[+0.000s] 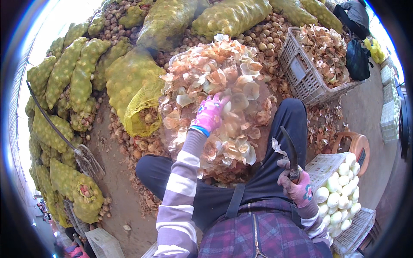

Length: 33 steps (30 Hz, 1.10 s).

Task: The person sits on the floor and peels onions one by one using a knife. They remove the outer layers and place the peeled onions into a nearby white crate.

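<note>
My left hand (209, 113), in a pink flowered glove, reaches into a heap of dry onion skins (222, 69) in front of me. Its fingertips touch the loose skins, and whether they pinch anything is unclear. In my right hand (295, 187), gloved the same way, is the handle of a curved knife (290, 146), its blade pointing up above my thigh. A scrap of onion skin (277, 145) shows near that hand's raised thumb. Peeled white onions (337, 193) are piled in a plastic crate (322, 166) beside my right arm.
A yellow mesh sack (134, 84) of onions lies open at front left. Unpeeled onions (264, 37) cover the ground ahead. A crate (301, 74) holds skins at front right. An orange stool (358, 145) stands right; a shovel (88, 161) rests left. Another person (353, 16) is far right.
</note>
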### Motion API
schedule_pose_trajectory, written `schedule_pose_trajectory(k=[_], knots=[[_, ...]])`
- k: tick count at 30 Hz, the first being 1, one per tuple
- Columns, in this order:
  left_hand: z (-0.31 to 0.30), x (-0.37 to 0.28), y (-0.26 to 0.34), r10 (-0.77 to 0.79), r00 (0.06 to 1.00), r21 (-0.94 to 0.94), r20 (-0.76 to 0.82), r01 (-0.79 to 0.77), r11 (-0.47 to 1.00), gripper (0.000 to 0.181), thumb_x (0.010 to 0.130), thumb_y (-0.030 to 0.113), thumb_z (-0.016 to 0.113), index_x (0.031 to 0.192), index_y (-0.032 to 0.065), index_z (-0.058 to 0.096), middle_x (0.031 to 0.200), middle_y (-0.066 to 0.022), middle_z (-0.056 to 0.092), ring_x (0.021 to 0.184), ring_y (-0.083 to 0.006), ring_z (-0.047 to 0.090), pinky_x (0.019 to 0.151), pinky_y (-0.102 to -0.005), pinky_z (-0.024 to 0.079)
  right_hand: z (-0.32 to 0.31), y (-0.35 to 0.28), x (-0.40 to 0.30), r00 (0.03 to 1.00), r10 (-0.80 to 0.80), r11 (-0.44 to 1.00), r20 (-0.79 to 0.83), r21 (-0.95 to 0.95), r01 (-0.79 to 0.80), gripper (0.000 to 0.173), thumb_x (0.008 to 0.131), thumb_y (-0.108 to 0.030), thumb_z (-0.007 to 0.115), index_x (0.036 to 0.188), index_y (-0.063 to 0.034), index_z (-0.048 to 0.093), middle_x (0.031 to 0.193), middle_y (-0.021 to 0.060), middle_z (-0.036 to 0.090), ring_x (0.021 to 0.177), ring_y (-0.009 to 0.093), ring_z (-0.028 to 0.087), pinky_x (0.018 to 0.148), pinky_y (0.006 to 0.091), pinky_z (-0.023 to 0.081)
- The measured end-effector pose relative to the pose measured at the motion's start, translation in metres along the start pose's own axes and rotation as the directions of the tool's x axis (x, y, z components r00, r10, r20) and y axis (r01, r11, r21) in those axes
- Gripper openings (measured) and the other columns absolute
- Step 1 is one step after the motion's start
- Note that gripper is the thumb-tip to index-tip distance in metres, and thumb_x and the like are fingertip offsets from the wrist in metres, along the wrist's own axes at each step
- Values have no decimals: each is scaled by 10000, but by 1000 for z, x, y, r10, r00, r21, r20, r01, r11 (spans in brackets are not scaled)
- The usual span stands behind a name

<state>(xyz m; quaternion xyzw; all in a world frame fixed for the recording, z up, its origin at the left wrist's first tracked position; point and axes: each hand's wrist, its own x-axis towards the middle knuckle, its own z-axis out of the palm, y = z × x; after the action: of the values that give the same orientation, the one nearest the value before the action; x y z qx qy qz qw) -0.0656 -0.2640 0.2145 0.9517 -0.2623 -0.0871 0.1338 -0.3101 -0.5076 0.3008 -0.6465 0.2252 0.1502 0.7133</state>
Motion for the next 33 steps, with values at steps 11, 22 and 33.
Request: schedule_pose_trajectory(k=[11,22,33], knots=[[-30,-76,13,-291,957,-982,7,-48,-183,771,708,274,813,1320,13,423,1154,-130,584,1040,-226,610,898,-341,524,21,-2,27,965,-241,872,102,-415,261,420,801,-41,669,1208,-15,569,778,11,633,646,82,604,589,229,492],[-39,-149,85,-316,941,-955,119,21,-297,831,651,99,835,1338,30,372,1187,-86,545,1081,-192,572,924,-321,487,63,-9,55,725,-542,422,426,-608,673,544,661,29,673,1189,-64,578,930,141,651,825,340,669,671,368,557],[-14,-166,95,-486,872,-975,60,-53,-216,792,623,87,849,1298,-13,448,1158,-95,602,1034,-182,607,897,-310,503,65,7,62,709,-534,453,461,-552,700,523,630,-18,725,1134,-80,602,1007,133,672,863,316,682,711,342,569]])
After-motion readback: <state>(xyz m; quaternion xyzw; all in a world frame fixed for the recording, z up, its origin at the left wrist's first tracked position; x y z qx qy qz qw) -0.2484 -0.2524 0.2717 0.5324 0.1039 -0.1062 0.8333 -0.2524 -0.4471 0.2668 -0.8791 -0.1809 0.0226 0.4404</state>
